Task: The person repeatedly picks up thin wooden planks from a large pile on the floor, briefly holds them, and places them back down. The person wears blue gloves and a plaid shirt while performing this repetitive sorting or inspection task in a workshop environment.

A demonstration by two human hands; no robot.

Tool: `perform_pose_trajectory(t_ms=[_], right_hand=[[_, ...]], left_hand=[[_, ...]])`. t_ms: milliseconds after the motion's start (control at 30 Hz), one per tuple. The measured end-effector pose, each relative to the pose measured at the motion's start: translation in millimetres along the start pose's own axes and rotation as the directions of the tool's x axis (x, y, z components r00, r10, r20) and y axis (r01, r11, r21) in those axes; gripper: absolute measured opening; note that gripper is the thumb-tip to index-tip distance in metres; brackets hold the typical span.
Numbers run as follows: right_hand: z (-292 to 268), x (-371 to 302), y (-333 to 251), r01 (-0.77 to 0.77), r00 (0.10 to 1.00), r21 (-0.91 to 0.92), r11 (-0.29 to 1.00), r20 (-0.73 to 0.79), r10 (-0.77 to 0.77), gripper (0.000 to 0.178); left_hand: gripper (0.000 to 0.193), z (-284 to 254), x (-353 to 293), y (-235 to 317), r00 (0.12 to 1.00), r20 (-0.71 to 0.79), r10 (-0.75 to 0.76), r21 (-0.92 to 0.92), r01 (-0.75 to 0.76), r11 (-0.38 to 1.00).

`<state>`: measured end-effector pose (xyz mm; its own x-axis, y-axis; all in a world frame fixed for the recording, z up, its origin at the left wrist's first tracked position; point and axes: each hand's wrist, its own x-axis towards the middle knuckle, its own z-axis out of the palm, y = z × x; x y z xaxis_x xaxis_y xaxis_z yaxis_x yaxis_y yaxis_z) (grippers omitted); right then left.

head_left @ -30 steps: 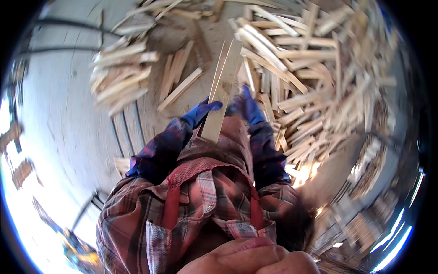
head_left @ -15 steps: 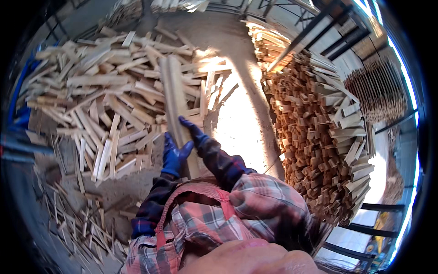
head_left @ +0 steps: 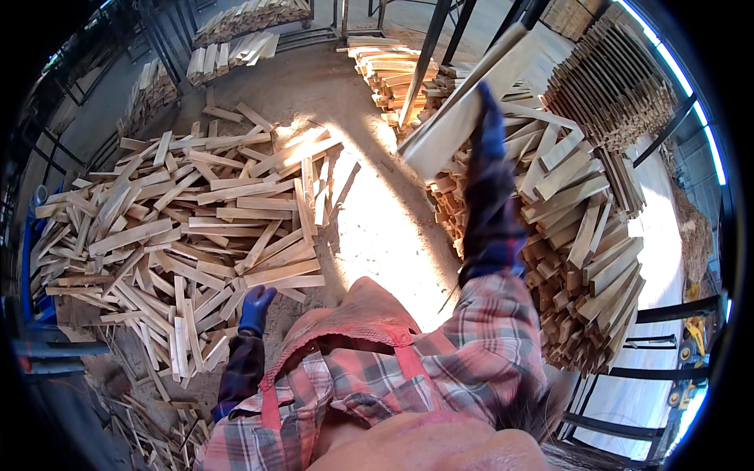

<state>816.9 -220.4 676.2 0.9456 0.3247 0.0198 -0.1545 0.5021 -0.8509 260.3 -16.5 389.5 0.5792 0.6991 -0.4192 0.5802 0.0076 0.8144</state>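
My right hand (head_left: 488, 118), in a blue glove, grips pale wooden boards (head_left: 440, 137) held tilted at the end of my stretched-out arm. They hang over the tall stack of boards (head_left: 577, 267) on the right; whether they touch it I cannot tell. My left hand (head_left: 255, 310), also blue-gloved, is low on the left with nothing in it, thumb and fingers apart. Just beyond it lies a big loose heap of short boards (head_left: 208, 188), pointing every way. My right forearm hides part of the stack.
Thin wood scraps (head_left: 149, 416) litter the floor at the lower left. A sunlit strip of floor (head_left: 377, 228) runs between heap and stack. Black metal posts (head_left: 428, 63) rise beside the stack. More piled boards (head_left: 251, 20) stand at the back, and a slatted stack (head_left: 609, 82) at the far right.
My right hand has swung from the heap to the right with the boards, up over the stack. My left hand has let go of them and dropped back to the left. The view has shifted right.
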Motion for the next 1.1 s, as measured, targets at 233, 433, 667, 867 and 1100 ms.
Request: perform_pose_trajectory(t_ms=[233, 433, 667, 867, 1100], right_hand=[[12.3, 158.0, 95.3, 0.423, 0.882, 0.062, 0.904, -0.257, -0.395, 0.024], [68.6, -200.7, 512.3, -0.468, 0.365, -0.563, 0.682, 0.580, 0.729, 0.029], [250.7, -518.5, 435.3, -0.133, -0.730, -0.781, 0.610, 0.493, 0.473, 0.046], [252.0, -555.3, 614.5, 0.435, -0.494, -0.847, 0.304, 0.057, 0.868, 0.084], [283.0, -631.3, 784.4, 0.409, -0.025, -0.903, 0.133, 0.134, 0.991, 0.071]], left_hand=[[0.033, 46.6, -63.2, 24.3, 0.983, -0.020, -0.184, -0.294, 0.171, 0.941], [0.028, 11.0, -98.1, -54.3, 0.993, -0.094, -0.068, -0.236, 0.044, 0.971], [0.029, -47.3, -212.2, -224.8, 0.586, -0.754, -0.298, -0.410, -0.065, 0.910], [0.025, -112.1, -287.2, -313.2, 0.528, -0.494, -0.691, -0.643, 0.314, 0.699], [0.039, -237.0, -295.9, -427.5, 0.437, -0.118, -0.892, -0.984, -0.170, 0.047]])
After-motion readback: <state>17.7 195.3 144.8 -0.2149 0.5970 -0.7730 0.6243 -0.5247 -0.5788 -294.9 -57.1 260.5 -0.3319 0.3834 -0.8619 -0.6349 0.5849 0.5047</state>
